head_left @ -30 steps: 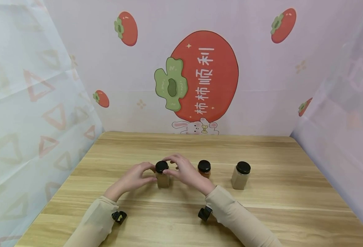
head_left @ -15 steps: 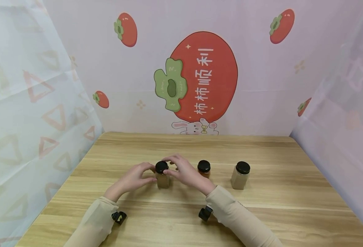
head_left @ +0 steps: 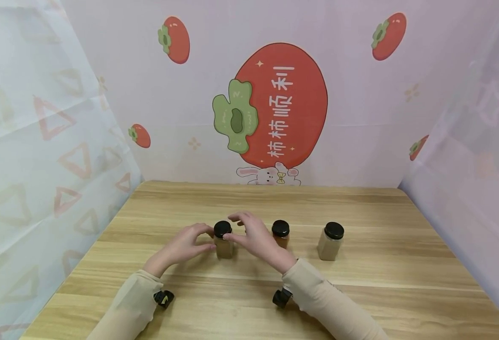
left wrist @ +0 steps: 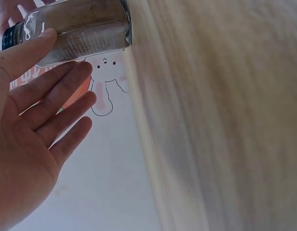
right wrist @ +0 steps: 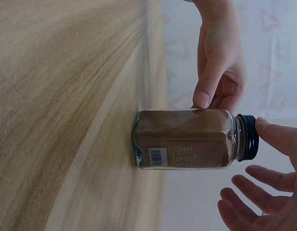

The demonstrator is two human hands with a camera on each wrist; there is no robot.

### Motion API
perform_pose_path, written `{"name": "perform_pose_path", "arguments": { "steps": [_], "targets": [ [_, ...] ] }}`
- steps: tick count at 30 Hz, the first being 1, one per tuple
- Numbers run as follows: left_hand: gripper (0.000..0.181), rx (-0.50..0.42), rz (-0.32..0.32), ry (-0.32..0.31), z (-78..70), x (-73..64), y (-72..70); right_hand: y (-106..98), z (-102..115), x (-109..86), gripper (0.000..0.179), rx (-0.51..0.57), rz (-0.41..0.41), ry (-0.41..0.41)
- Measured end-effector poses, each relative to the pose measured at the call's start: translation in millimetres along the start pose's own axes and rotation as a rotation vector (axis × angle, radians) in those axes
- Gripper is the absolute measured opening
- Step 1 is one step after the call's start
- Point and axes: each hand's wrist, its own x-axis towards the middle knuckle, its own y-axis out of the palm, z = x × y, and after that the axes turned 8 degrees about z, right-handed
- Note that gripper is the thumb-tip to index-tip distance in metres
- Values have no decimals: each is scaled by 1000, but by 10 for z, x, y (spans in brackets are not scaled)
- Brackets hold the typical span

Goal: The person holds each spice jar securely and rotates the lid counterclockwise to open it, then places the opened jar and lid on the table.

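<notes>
A glass spice jar (head_left: 224, 249) of brown powder stands upright on the wooden table, its black lid (right wrist: 249, 137) on. My left hand (head_left: 184, 244) holds the jar's body between thumb and fingers, from the left. On the other side, the thumb of my right hand (head_left: 257, 242) touches the lid's edge. In the right wrist view the right hand's other fingers (right wrist: 256, 192) are spread and apart from the lid. A small barcode label (right wrist: 158, 157) shows low on the glass.
Right of the held jar stands a jar of orange-brown contents (head_left: 282, 240), partly behind the right hand. Farther right is a jar of pale powder (head_left: 330, 248); both have black lids. A printed cloth backdrop (head_left: 168, 94) rises behind the table (head_left: 359, 302).
The right hand's fingers have drawn back a little from the far side of the lid, while its thumb stays there. The left hand and the jars have not visibly moved.
</notes>
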Motion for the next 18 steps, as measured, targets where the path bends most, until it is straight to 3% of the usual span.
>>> {"name": "perform_pose_path", "arguments": {
  "steps": [8,18],
  "targets": [
    [27,3,0,7,8,4,2,68,48,-33,50,-61,-55,56],
    [27,-15,7,-4,-5,-8,-6,103,95,-29,48,-64,-85,56]
  ]
}}
